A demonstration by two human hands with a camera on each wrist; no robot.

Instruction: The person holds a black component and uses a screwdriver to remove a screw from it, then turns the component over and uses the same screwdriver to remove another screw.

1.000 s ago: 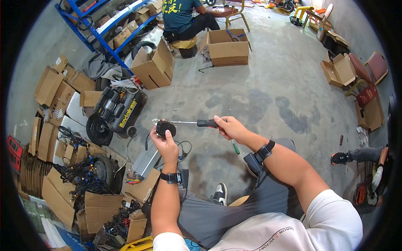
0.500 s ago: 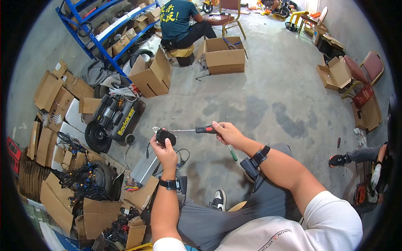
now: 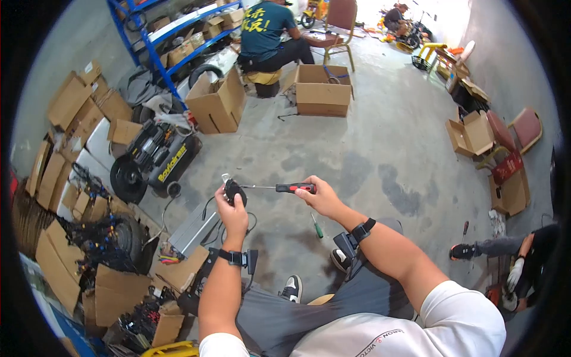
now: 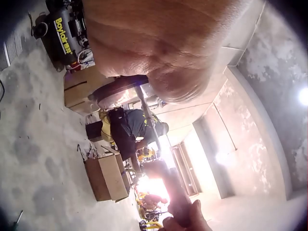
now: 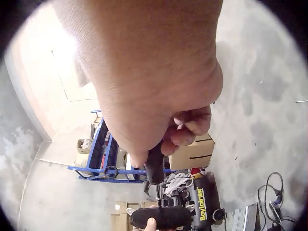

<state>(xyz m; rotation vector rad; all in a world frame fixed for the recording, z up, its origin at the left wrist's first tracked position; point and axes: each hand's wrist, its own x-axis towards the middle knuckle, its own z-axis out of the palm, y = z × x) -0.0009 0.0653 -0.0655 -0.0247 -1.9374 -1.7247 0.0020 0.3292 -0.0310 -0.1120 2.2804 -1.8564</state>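
In the head view my left hand (image 3: 233,215) holds up a black rounded part (image 3: 235,193) between thumb and fingers. A pale metal tab sticks out at its top. My right hand (image 3: 324,196) grips the black and red handle of a screwdriver (image 3: 288,188), its shaft lying level and its tip at the part. The right wrist view shows the black part (image 5: 166,218) as a long oval with metal tabs at both ends, the left thumb on its face. Seen from the left wrist, the shaft runs from the part's edge to the right hand; the tip is hidden.
A green-handled screwdriver (image 3: 317,228) lies on the floor below the hands. To the left stand an air compressor (image 3: 160,157), a silver metal case (image 3: 193,229) with cables, and piled cardboard. An open carton (image 3: 323,98) and a seated person (image 3: 264,35) are ahead; another person sits right.
The black part has turned and shows narrower in the head view. More red shows on the screwdriver handle. Both hands keep their hold while the head view has shifted.
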